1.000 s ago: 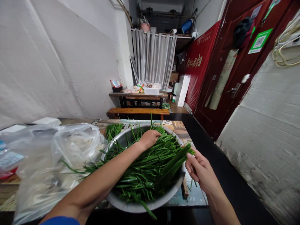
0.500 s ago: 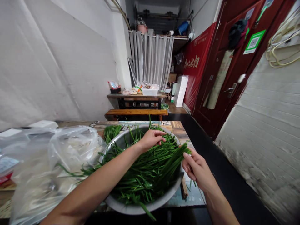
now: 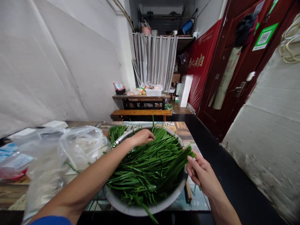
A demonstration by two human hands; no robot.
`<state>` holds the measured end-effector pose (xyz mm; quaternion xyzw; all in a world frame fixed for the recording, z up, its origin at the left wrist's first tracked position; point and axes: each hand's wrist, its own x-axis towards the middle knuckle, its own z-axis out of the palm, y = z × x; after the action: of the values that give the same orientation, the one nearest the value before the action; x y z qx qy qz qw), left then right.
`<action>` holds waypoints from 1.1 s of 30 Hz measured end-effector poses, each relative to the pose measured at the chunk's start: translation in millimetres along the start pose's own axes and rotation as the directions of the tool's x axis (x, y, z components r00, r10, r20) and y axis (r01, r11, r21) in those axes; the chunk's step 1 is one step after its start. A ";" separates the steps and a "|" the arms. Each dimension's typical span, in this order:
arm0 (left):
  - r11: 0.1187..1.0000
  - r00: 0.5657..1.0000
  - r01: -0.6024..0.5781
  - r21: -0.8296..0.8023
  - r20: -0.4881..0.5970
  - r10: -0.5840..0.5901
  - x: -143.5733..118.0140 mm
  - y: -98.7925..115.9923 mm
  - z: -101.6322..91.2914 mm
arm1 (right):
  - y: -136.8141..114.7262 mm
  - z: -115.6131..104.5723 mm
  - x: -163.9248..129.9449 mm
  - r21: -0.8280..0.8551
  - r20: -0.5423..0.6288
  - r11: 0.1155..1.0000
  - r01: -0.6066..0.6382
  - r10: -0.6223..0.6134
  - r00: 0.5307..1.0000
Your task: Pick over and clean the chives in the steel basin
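Left hand (image 3: 143,137) shifted left over greens (image 3: 150,165); red banner (image 3: 199,71) ends "归".

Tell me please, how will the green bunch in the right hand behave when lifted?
The bunch may droop away from the right hand: one similar leaf sags over the near rim of the basin. It is perhaps slippery, as the greens look shiny. Strands could slip apart, since no tie shows.

Metal basin (image 3: 164,204) heaped with long green stalks (image 3: 142,168), right hand (image 3: 199,170) pinching a bunch (image 3: 184,157) near its rim, left hand (image 3: 143,137) curled over the heap, plastic bags (image 3: 82,140) alongside on the patterned surface (image 3: 199,200)
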<state>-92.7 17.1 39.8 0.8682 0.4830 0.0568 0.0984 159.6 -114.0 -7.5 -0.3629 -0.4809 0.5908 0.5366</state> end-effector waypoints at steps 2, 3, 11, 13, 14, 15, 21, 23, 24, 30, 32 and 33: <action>1.000 0.996 -0.013 -0.007 -0.085 0.013 21.4 8.4 18.2 | 0.9 -1.1 0.3 -0.003 -0.005 1.000 0.002 -0.002 1.000; 1.000 0.995 -0.001 -0.006 -0.101 0.000 31.0 12.9 26.1 | 1.4 -2.1 0.4 -0.007 -0.008 1.000 0.003 -0.003 1.000; 0.997 0.983 0.071 -0.008 -0.169 -0.071 55.5 27.1 43.1 | 6.1 -6.7 2.3 -0.025 -0.027 1.000 0.006 -0.006 1.000; 0.998 0.979 0.066 -0.019 -0.194 -0.068 51.3 28.0 41.3 | 6.7 -5.4 3.9 -0.014 -0.028 1.000 0.004 -0.004 1.000; 0.998 0.976 0.061 -0.026 -0.210 -0.065 48.7 29.5 40.7 | 6.8 -4.6 4.8 -0.008 -0.030 1.000 0.001 -0.001 1.000; 0.998 0.972 0.055 -0.025 -0.228 -0.060 45.9 31.9 40.3 | 6.8 -3.9 5.8 -0.002 -0.031 1.000 -0.004 0.004 1.000; 0.763 0.963 -0.042 -0.645 -0.230 -0.141 27.1 69.4 42.8 | 4.3 -0.9 10.9 0.007 -0.019 1.000 -0.015 0.015 1.000; 0.590 0.967 -0.055 -0.805 -0.189 -0.168 21.6 85.9 42.0 | 3.7 -0.4 11.9 0.002 -0.015 1.000 -0.009 0.009 1.000; 0.543 0.965 -0.061 -0.838 -0.188 -0.183 19.4 93.3 41.0 | 3.6 -0.2 12.1 0.002 -0.017 1.000 -0.006 0.006 1.000; 0.437 0.936 -0.081 -0.896 -0.219 -0.276 16.2 116.2 36.4 | 3.6 0.2 10.3 0.014 -0.019 1.000 -0.015 0.016 1.000; 0.412 0.931 -0.091 -0.906 -0.224 -0.288 16.2 118.0 36.6 | 2.7 0.0 9.3 0.016 -0.009 1.000 -0.021 0.021 1.000; 0.398 0.928 -0.095 -0.912 -0.226 -0.297 16.0 118.8 36.7 | 2.1 0.0 8.8 0.014 -0.003 1.000 -0.023 0.023 1.000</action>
<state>21.1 -34.6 30.9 0.6152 0.4350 0.4598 0.4701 157.6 -105.2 -8.7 -0.3656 -0.4715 0.5997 0.5333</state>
